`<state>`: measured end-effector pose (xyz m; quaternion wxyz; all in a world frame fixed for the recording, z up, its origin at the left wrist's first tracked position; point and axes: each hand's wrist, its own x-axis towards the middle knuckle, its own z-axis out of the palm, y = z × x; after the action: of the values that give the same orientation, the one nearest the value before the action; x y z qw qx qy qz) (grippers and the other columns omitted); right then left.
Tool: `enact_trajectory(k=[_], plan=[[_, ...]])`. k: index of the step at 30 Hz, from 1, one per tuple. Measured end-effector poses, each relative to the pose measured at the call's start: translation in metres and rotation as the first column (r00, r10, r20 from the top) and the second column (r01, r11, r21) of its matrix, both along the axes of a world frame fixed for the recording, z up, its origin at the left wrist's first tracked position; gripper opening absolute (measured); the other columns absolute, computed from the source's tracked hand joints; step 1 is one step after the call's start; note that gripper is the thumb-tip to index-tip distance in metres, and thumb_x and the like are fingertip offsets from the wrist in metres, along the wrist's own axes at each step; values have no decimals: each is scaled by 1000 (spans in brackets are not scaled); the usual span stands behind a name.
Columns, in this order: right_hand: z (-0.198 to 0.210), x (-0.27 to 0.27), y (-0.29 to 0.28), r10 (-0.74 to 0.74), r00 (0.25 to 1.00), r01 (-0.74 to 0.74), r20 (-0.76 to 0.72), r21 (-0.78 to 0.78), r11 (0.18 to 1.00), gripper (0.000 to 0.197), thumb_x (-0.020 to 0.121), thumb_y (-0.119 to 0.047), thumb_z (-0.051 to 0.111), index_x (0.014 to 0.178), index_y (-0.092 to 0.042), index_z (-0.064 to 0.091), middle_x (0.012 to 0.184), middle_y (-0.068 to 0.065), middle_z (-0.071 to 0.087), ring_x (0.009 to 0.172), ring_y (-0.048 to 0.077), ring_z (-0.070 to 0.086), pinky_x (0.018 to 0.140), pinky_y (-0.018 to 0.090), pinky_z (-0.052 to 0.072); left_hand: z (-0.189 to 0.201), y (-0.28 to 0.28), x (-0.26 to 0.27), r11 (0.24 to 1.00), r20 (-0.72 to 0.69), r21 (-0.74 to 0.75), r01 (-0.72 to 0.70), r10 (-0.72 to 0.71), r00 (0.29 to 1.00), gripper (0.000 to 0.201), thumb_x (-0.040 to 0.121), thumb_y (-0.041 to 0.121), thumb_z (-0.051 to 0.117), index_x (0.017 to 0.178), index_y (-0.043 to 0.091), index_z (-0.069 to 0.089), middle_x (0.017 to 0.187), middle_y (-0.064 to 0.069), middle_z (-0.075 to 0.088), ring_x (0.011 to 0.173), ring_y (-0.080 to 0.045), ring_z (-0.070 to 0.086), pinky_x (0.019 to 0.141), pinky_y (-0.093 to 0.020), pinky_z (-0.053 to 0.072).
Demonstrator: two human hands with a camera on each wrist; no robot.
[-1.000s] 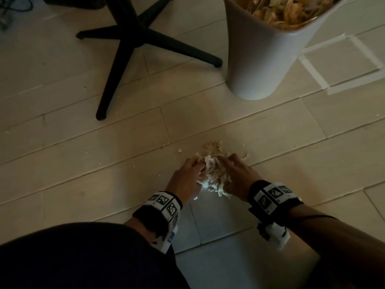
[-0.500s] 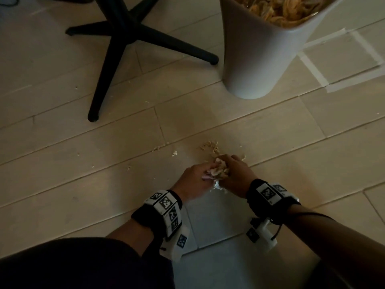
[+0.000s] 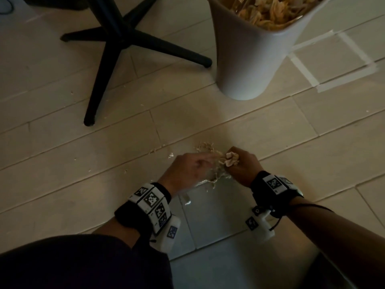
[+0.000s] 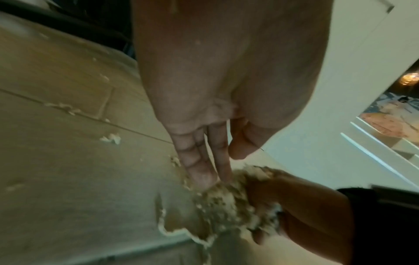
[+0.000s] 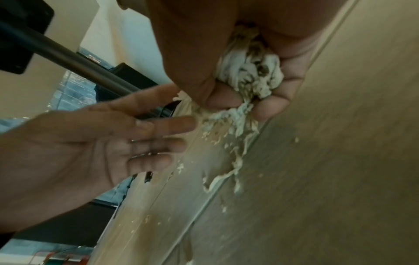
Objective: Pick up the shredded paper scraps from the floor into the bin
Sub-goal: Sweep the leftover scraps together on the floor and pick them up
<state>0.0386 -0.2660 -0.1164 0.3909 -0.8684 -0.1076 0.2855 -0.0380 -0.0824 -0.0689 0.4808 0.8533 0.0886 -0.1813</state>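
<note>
Scraps (image 3: 230, 159) bunched in the right hand (image 3: 242, 165), low over the floor (image 3: 62, 163), near-centre of the head view. The fingers (image 5: 269, 107) are curled round the wad, with strands trailing down to the boards. Left hand (image 3: 187, 170) is flat and released, fingers (image 4: 199, 161) straight, tips touching the wad's left side; it holds nothing itself.

Loose bits lie to the left of the hands along a board seam (image 3: 155, 150), and a small tuft (image 3: 205, 147) sits just beyond the wad. The bin (image 3: 245, 65) stands farther off and to the right, already well filled.

For this step we judge:
- sweep the flat left hand in under the trailing strands so they fold into the wad before we lift;
- close both hands round it, not one, since the shreds look light and likely to shed;
- carry it low and release over the bin's mouth, not above it.
- come back for the seam crumbs afterwards.

Hard to read: the light is dim and both wrist views are smeared. The bin's rim is cut off at the top, so we cannot tell how much room is left. A chair base (image 3: 116, 38) stands far left. Scraps under the hands are hidden.
</note>
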Motion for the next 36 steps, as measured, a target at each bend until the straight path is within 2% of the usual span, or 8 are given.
enact_trajectory(k=[3,10,17,21,25,31,33,36], plan=[[0,12,-16,-45,999,45,10,19,999,10,83,-28,70,86,-23,62,78,0,63,76,24,58,69,27,40,-2,32,2,952,101,191,-240,224,969,26,93,12,57,111,22,73,107,4,75,97,-9,69,86,-11,49],[8,29,-27,-97,992,93,-82,-60,994,13,81,-13,63,69,-18,67,72,5,67,74,26,60,70,35,48,-42,61,22,820,-51,438,-368,431,901,29,87,10,58,114,11,67,116,-13,68,111,-32,62,95,-33,47],[38,49,-19,-198,969,215,-145,111,970,19,63,-33,57,67,-16,64,59,-1,61,61,21,56,59,31,42,-47,-5,57,910,-15,412,-43,54,998,42,89,17,53,130,19,59,131,-11,53,118,-28,55,104,-35,44],[66,63,-15,-152,977,179,-149,182,967,11,79,-28,68,76,-19,65,70,2,68,63,17,59,52,29,45,-54,-28,52,831,5,527,177,-211,977,50,90,37,53,138,25,48,135,-6,44,121,-27,42,98,-42,47],[88,79,-12,-184,983,179,6,185,966,20,73,-30,73,76,-12,64,67,5,69,58,16,60,58,32,48,-57,-29,32,764,91,595,251,-374,923,46,88,43,57,129,23,55,128,-3,47,114,-25,44,87,-38,51],[150,104,1,-109,971,41,212,304,952,14,65,-39,61,77,-45,57,81,-4,64,78,25,62,70,44,50,-58,-20,1,673,109,647,359,-548,830,54,82,53,53,126,23,55,124,1,52,115,-22,49,82,-30,54],[173,116,7,-89,958,-2,273,316,949,27,68,-37,59,94,-46,57,92,-6,61,90,25,61,75,43,48,-59,-19,-9,644,97,661,385,-582,807,53,81,51,58,126,23,55,124,1,53,114,-22,51,84,-29,53],[208,140,16,-103,901,-32,421,301,953,45,80,-32,57,123,-21,55,110,-1,61,102,23,60,85,43,51,-63,-19,-18,661,139,661,355,-573,808,43,79,39,65,120,26,57,116,2,56,110,-20,56,71,-27,59]])
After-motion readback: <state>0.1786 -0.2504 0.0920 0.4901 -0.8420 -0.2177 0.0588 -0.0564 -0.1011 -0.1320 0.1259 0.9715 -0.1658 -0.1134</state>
